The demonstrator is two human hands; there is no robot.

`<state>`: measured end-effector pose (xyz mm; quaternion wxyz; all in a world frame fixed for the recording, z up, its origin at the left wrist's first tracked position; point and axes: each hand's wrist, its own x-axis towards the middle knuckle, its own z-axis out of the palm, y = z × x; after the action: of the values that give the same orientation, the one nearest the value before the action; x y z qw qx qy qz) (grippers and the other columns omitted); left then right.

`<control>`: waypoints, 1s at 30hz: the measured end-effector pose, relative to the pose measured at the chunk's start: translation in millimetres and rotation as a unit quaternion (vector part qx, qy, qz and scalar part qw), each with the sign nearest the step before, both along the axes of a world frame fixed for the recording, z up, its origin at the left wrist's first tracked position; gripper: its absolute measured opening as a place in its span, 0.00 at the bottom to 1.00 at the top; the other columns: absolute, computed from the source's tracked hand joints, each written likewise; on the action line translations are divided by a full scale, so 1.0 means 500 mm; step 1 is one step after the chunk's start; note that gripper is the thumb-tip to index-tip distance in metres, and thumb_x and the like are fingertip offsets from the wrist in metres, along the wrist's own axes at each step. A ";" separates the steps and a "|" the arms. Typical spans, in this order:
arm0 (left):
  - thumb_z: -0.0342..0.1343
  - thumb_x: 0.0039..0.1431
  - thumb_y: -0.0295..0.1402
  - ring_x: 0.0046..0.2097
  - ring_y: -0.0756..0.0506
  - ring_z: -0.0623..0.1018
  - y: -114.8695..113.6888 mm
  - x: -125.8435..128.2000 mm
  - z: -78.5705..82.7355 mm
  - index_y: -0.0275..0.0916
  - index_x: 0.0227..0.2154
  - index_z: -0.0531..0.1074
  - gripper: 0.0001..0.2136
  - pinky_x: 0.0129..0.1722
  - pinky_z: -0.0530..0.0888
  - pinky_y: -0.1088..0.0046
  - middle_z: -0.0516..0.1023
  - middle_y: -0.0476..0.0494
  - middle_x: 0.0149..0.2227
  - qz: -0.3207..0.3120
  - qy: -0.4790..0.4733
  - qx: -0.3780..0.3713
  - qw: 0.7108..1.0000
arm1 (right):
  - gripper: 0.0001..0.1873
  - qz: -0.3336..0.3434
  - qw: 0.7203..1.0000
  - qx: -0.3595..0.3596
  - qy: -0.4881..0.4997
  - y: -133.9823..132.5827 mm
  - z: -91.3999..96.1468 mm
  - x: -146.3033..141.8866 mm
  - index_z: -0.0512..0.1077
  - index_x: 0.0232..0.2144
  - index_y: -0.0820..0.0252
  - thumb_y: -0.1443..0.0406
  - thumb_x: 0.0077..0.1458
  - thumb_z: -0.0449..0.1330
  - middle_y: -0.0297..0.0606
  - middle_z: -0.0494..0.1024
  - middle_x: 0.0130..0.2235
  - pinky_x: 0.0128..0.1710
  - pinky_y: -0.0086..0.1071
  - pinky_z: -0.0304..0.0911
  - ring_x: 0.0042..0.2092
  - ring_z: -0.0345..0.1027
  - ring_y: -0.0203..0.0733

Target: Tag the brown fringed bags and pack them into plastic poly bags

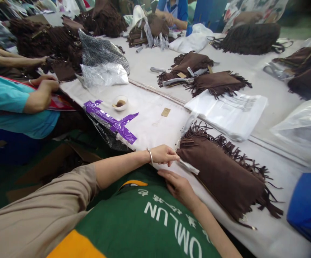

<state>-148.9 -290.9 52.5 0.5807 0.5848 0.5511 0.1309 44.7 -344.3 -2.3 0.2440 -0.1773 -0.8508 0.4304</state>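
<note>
A brown suede bag with long fringe (220,175) lies flat on the white-covered table (150,123), right in front of me. My left hand (164,154), with a metal bangle on the wrist, pinches a white strip (189,167) that sticks out from the bag's near end. My right hand (178,188) rests with its fingers apart on the table, just beside the bag's lower edge. It holds nothing. A small tan tag (165,112) lies on the cloth beyond my hands.
A co-worker's hands (43,87) and teal sleeve work at the left. Nearby are a purple-taped package (112,123) and a small white cup (120,103). Folded white plastic bags (225,114) and more fringed bags lie beyond. A blue bin (308,208) stands at the right.
</note>
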 end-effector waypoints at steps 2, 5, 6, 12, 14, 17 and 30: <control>0.51 0.60 0.42 0.24 0.52 0.69 -0.018 -0.011 -0.017 0.36 0.36 0.74 0.14 0.26 0.65 0.77 0.72 0.51 0.23 0.023 0.105 0.097 0.990 | 0.24 -0.005 1.000 0.015 0.017 -0.002 0.014 0.013 0.65 0.53 0.51 0.75 0.57 0.48 0.36 0.73 0.51 0.50 0.33 0.66 0.51 0.68 0.37; 0.56 0.58 0.38 0.36 0.47 0.72 -0.041 -0.030 -0.048 0.36 0.42 0.71 0.12 0.39 0.69 0.72 0.73 0.47 0.30 0.031 0.257 0.257 0.931 | 0.24 -0.104 0.990 0.095 0.019 0.011 0.037 0.022 0.66 0.53 0.49 0.74 0.56 0.52 0.36 0.72 0.53 0.53 0.37 0.63 0.54 0.65 0.39; 0.56 0.58 0.37 0.39 0.45 0.72 -0.045 -0.034 -0.056 0.36 0.44 0.70 0.14 0.43 0.68 0.70 0.73 0.45 0.33 0.015 0.289 0.293 0.911 | 0.24 -0.146 0.981 0.128 -0.004 0.021 0.041 0.018 0.64 0.55 0.50 0.72 0.57 0.53 0.37 0.69 0.56 0.56 0.41 0.60 0.57 0.62 0.42; 0.52 0.60 0.30 0.46 0.41 0.69 -0.017 -0.044 -0.073 0.36 0.37 0.71 0.05 0.47 0.66 0.63 0.71 0.39 0.40 -0.024 0.385 0.355 0.852 | 0.24 -0.229 0.926 0.224 -0.199 0.078 0.012 -0.011 0.63 0.57 0.56 0.68 0.57 0.54 0.42 0.55 0.64 0.62 0.52 0.48 0.65 0.43 0.53; 0.52 0.59 0.29 0.46 0.41 0.69 0.007 -0.053 -0.071 0.36 0.35 0.72 0.05 0.48 0.66 0.63 0.72 0.40 0.39 -0.003 0.363 0.345 0.865 | 0.23 -0.203 0.925 0.237 -0.219 0.082 -0.004 0.003 0.67 0.53 0.53 0.72 0.57 0.52 0.36 0.56 0.64 0.63 0.48 0.46 0.66 0.43 0.49; 0.52 0.59 0.28 0.43 0.45 0.72 0.058 -0.060 -0.066 0.36 0.36 0.73 0.06 0.47 0.67 0.68 0.74 0.42 0.36 0.025 0.296 0.327 0.897 | 0.25 -0.181 0.926 0.248 -0.220 0.080 -0.017 0.029 0.66 0.54 0.49 0.74 0.56 0.50 0.32 0.56 0.64 0.64 0.46 0.45 0.66 0.43 0.45; 0.56 0.54 0.29 0.44 0.42 0.76 0.331 0.032 -0.028 0.28 0.48 0.67 0.18 0.41 0.72 0.71 0.75 0.34 0.43 0.139 0.212 0.173 0.952 | 0.24 -0.191 0.930 0.258 -0.178 0.083 -0.028 0.039 0.67 0.53 0.50 0.74 0.57 0.49 0.32 0.59 0.63 0.64 0.44 0.47 0.65 0.47 0.43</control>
<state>-133.1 -125.5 38.6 0.3166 0.6085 0.7059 0.1766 64.4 -302.7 -16.2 0.2029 -0.3412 -0.9120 0.1030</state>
